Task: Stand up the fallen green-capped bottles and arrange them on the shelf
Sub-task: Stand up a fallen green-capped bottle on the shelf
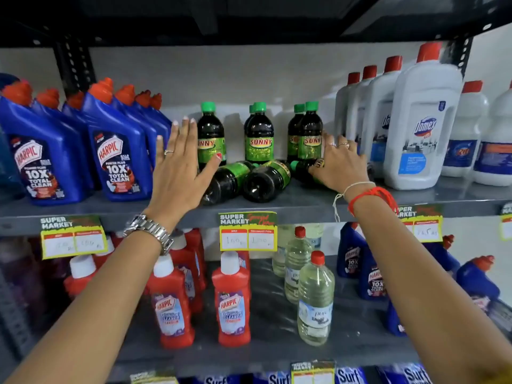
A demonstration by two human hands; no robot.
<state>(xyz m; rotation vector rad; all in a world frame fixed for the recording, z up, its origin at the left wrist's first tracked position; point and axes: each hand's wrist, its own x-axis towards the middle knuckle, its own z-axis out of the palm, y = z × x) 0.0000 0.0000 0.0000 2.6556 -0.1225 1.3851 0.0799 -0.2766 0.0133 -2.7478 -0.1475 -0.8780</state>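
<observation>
Dark bottles with green caps and green "Sunny" labels stand on the grey shelf (291,202): one at the left (210,128), a pair in the middle (259,134), a pair at the right (307,131). Three more lie on their sides in front: a left one (227,178), a middle one (266,180) and a right one (303,167). My left hand (180,167) is open with fingers spread, just left of the fallen bottles and in front of the left standing one. My right hand (342,164) rests over the right fallen bottle, fingers curled on it.
Blue Harpic bottles (116,151) crowd the shelf's left side; white Domex bottles (421,134) fill the right. Price tags (248,231) hang on the shelf's front edge. The shelf below holds red Harpic bottles (234,300) and clear bottles (315,297).
</observation>
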